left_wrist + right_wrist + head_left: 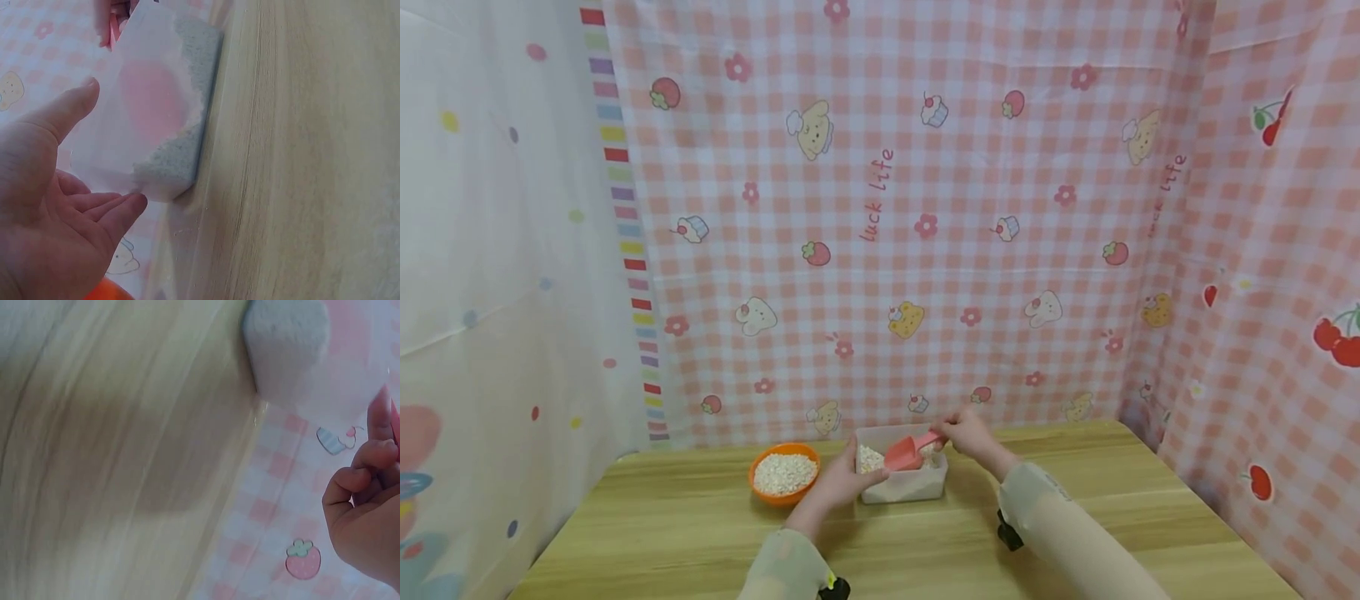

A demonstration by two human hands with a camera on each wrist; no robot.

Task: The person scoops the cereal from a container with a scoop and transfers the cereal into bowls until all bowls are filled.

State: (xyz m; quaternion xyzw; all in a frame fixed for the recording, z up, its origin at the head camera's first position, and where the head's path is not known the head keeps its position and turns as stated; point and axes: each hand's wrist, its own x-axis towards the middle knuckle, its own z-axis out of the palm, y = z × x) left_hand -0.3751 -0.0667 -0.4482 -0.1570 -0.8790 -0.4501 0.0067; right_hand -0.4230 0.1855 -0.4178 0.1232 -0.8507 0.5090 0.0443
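Observation:
A translucent white plastic container (902, 487) holds pale, flake-like grains, seen through its wall in both wrist views. My right hand (972, 435) grips the handle of a pink scoop (904, 454) over the container's right side. The scoop's bowl is down inside, beside the grains, and shows as a pink blur through the wall (153, 100) in the left wrist view. My left hand (842, 482) rests against the container's left end, fingers along that end and thumb at the front rim. In the right wrist view, curled fingers (369, 469) hold the handle at the frame's edge.
An orange bowl (763, 493) full of similar pale flakes stands left of the container, close to my left forearm. Behind the wooden table (925, 550) hangs a pink checked cloth (895, 275). Another cloth (1262, 333) closes the right side.

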